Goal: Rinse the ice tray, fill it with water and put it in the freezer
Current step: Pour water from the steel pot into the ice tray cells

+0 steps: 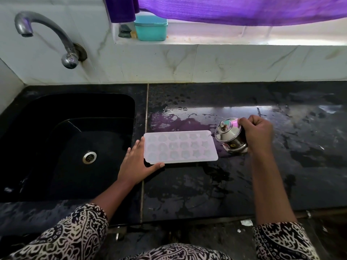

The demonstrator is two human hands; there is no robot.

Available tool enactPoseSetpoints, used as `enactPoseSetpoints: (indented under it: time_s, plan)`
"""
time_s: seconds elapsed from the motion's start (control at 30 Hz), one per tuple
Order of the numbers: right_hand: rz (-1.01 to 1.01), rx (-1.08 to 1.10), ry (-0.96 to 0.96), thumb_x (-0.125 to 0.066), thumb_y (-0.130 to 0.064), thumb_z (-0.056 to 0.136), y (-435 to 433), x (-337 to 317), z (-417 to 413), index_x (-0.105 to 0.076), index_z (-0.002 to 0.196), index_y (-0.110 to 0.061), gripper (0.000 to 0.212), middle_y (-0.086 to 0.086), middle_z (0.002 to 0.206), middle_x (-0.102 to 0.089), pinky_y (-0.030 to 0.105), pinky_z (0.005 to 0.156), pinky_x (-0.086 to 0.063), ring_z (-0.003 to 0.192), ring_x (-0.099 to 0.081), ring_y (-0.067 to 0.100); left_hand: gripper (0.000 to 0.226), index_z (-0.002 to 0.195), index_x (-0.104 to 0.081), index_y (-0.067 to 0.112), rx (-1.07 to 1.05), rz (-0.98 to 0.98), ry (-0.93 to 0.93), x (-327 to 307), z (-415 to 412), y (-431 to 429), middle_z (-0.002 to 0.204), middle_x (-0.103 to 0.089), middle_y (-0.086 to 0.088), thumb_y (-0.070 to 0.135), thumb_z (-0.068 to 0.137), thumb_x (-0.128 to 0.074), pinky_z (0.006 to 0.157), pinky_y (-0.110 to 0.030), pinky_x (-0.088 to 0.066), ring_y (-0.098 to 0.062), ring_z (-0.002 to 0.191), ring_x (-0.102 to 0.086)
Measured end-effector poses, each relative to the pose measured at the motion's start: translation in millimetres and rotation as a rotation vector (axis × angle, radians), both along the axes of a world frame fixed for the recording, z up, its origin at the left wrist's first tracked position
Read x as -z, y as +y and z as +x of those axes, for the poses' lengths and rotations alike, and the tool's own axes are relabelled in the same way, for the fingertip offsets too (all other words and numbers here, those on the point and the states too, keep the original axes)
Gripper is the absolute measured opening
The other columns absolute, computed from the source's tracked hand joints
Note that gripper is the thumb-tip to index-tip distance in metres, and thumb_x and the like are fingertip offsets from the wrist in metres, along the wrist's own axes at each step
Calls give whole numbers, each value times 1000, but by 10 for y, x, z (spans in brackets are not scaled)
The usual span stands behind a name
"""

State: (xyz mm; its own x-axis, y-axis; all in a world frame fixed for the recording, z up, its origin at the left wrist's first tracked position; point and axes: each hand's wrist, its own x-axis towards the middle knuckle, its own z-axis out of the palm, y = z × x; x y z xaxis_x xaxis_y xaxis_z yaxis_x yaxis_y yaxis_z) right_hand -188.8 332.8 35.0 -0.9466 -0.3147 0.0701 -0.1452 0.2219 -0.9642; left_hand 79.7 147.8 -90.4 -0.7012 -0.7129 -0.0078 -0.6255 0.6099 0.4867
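Nearest the camera, two patterned sleeves (75,233) frame the bottom edge, bare forearms reaching out over a wet black counter (197,188).

Left hand (137,164): spread flat, palm down, fingers extended. Thumb lies along the near long edge of the tray (180,147), fingers against its left short end. Bracing rather than gripping; nothing enclosed.

Right hand (257,134): curled closed around a small steel pot (231,136), lidded, tilted so its lid and knob face left toward the tray. Its spout touches or nearly touches the tray's far right corner; cannot tell whether water is running. Pot's base looks close to the counter; contact unclear.

Tray: pale translucent plastic, three rows of shaped wells, flat on the counter just right of the seam beside the sink (71,147). Whether wells hold water cannot be told.

Room: open counter in front of the tray and well to the right, all streaked with puddles and droplets. Sink basin dark, drain (89,157) visible, nothing seen inside.

Farther back: marble-look wall, tap (47,32) curving over the sink's far left. On the sill, a teal box (151,28) with lid on, contents hidden; purple curtain (234,10) above.
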Motion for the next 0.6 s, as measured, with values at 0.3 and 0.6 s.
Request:
enactPoseSetpoints:
  time_s: [0.3, 0.6]
  plan:
    - [20, -5, 2, -63, -12, 83, 13, -45, 23, -46, 58, -16, 31, 3, 57, -46, 26, 55, -46, 50, -45, 12, 132, 156, -2, 16, 2, 3, -8, 0, 3, 1, 162, -14, -1, 99, 57, -30, 121, -37, -5, -13, 149, -7]
    - [28, 6, 14, -63, -12, 84, 4, -61, 60, -45, 57, -17, 32, 1, 55, -45, 23, 53, -44, 44, -44, 5, 132, 155, -3, 16, 4, 4, -10, -4, 7, -2, 162, -15, -1, 99, 57, -30, 121, -38, -5, -13, 149, -7]
